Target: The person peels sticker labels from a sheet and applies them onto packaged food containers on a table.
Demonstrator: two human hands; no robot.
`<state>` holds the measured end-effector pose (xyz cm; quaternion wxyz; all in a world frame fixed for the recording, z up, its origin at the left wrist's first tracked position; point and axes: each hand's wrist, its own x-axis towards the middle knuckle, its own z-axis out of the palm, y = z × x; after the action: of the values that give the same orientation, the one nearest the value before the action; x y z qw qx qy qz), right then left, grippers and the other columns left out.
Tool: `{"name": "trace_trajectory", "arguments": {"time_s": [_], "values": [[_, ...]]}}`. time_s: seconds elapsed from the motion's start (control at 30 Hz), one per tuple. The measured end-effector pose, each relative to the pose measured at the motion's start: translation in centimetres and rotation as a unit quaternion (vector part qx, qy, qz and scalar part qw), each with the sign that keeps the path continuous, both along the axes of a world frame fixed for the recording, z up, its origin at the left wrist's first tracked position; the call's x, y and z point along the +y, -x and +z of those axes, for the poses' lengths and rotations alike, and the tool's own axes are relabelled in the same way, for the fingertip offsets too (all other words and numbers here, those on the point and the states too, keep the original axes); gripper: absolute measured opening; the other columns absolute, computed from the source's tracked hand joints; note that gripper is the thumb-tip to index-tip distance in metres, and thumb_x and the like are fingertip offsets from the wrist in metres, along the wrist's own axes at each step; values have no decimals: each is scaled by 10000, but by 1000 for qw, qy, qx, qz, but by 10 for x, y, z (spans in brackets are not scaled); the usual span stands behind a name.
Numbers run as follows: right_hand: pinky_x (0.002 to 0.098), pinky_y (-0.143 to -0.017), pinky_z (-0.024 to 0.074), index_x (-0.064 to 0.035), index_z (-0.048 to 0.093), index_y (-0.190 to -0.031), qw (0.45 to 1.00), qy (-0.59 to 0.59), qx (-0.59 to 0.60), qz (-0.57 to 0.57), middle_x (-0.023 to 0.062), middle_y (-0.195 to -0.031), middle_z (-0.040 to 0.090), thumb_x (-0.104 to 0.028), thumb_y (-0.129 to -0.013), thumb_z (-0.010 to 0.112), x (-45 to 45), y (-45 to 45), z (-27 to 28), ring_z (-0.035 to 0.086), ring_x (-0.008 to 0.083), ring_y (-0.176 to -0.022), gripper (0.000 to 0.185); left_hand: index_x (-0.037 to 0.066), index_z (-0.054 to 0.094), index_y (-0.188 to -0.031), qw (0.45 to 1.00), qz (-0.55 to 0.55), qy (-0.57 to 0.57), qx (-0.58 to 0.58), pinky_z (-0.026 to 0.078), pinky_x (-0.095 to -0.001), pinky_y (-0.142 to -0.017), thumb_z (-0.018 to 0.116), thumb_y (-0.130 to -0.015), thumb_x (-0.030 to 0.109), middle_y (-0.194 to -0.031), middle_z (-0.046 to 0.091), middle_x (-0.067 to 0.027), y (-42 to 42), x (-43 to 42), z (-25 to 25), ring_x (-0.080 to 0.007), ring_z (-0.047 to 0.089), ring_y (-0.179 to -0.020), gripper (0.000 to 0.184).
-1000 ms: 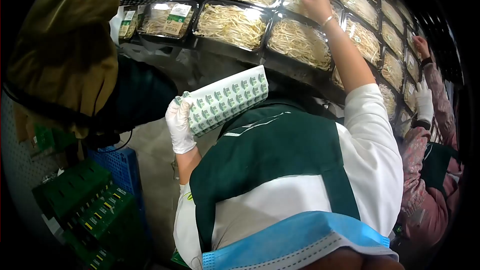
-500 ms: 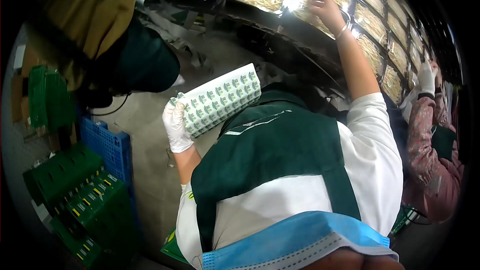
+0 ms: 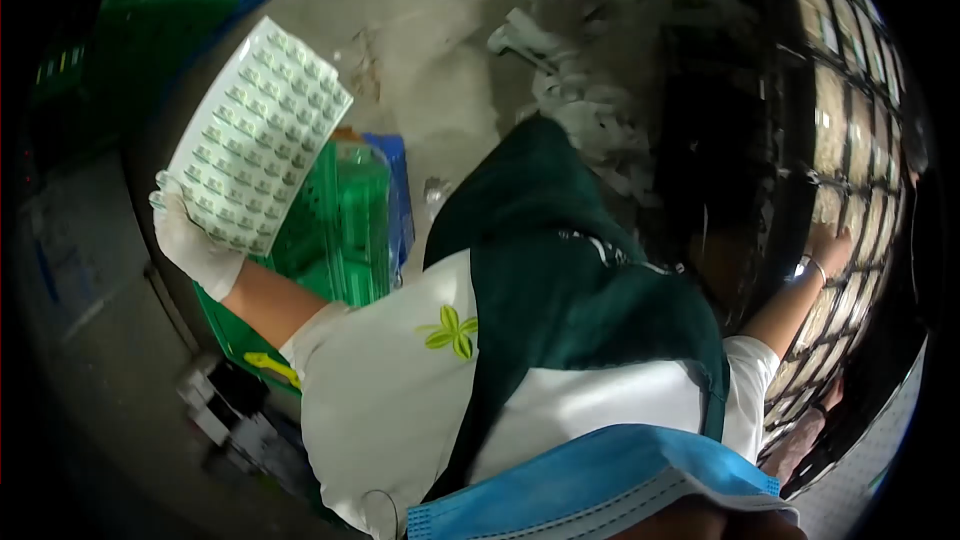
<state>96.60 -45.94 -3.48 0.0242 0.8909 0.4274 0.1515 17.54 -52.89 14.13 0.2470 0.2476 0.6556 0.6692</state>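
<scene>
- From far, I see the left hand (image 3: 190,240) (gloved) grasping the printed sheet (image 3: 262,130).
- The right hand (image 3: 832,248) is at the trays (image 3: 829,120); its grip I cannot tell.

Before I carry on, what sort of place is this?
Probably a food packing room: rows of pale-filled packs line the right side, the left hand holds a sheet of repeated small prints, perhaps labels, and green crates stand around.
</scene>
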Motion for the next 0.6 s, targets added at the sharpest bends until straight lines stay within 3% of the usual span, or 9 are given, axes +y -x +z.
{"name": "trace_trajectory", "arguments": {"time_s": [0.1, 0.13, 0.17, 0.23, 0.27, 0.3, 0.4, 0.47, 0.6], "values": [[349, -810, 427, 2, 533, -1066, 960, -189, 175, 111, 143, -1039, 571, -287, -765, 611, 16, 65, 36, 551, 257, -919, 425, -42, 577, -913, 976, 54, 73, 199, 461, -257, -669, 524, -801, 92, -914, 599, -84, 36, -18, -19, -159, 575, -791, 182], [327, -799, 433, 17, 534, -1051, 905, -252, 279, 198, 134, -1031, 573, -258, -773, 623, 27, 91, 40, 552, 227, -903, 401, -33, 579, -922, 984, 39, 62, 160, 460, -253, -671, 523, -794, 83, -903, 600, -78, 39, -13, -26, -148, 572, -789, 181], [278, -771, 438, 9, 540, -1030, 920, -208, 243, 228, 111, -1012, 572, -200, -789, 622, 38, 162, 66, 540, 181, -881, 329, -26, 583, -918, 991, 17, 62, 121, 454, -253, -681, 521, -789, 86, -893, 599, -73, 41, -3, -38, -141, 565, -797, 181], [219, -742, 424, -7, 532, -1049, 803, -256, 412, 347, 64, -1006, 566, -99, -814, 584, 52, 285, 96, 524, 114, -857, 258, -19, 586, -913, 995, 9, 45, 87, 448, -253, -692, 519, -785, 89, -882, 598, -69, 35, 22, -53, -133, 558, -804, 181], [198, -721, 420, -10, 528, -1044, 721, -226, 523, 393, 42, -983, 565, -63, -819, 567, 64, 326, 95, 520, 93, -828, 235, -15, 557, -965, 990, -128, 49, 35, 444, -258, -723, 524, -784, 85, -906, 587, -65, 38, 44, -63, -131, 549, -835, 209], [193, -709, 421, -8, 527, -1028, 701, -184, 529, 441, 31, -928, 570, -52, -811, 572, 72, 373, 101, 520, 84, -786, 226, -11, 527, -1017, 962, -266, 55, -13, 439, -262, -755, 529, -783, 81, -929, 576, -61, 40, 64, -68, -130, 539, -866, 251], [224, -645, 438, -22, 582, -927, 672, -68, 481, 559, 45, -807, 580, -4, -735, 611, 111, 520, 119, 535, 118, -693, 195, 8, 499, -1021, 912, -410, 16, -8, 440, -233, -710, 510, -799, 42, -879, 563, -32, 54, 137, -82, -90, 530, -823, 225], [247, -625, 455, -25, 585, -924, 622, -48, 463, 629, 77, -810, 580, -33, -715, 632, 141, 614, 136, 555, 183, -701, 214, 5, 517, -1000, 901, -431, 35, -30, 431, -218, -730, 509, -785, 2, -924, 569, -42, 85, 166, -84, -91, 528, -824, 215], [320, -647, 450, -69, 576, -937, 506, -65, 347, 787, 87, -814, 553, -164, -669, 685, 206, 797, 154, 526, 255, -706, 305, 0, 509, -1004, 882, -444, 72, 142, 425, -249, -702, 513, -806, 76, -839, 572, -70, 171, 191, -60, -91, 502, -778, 213]]}}
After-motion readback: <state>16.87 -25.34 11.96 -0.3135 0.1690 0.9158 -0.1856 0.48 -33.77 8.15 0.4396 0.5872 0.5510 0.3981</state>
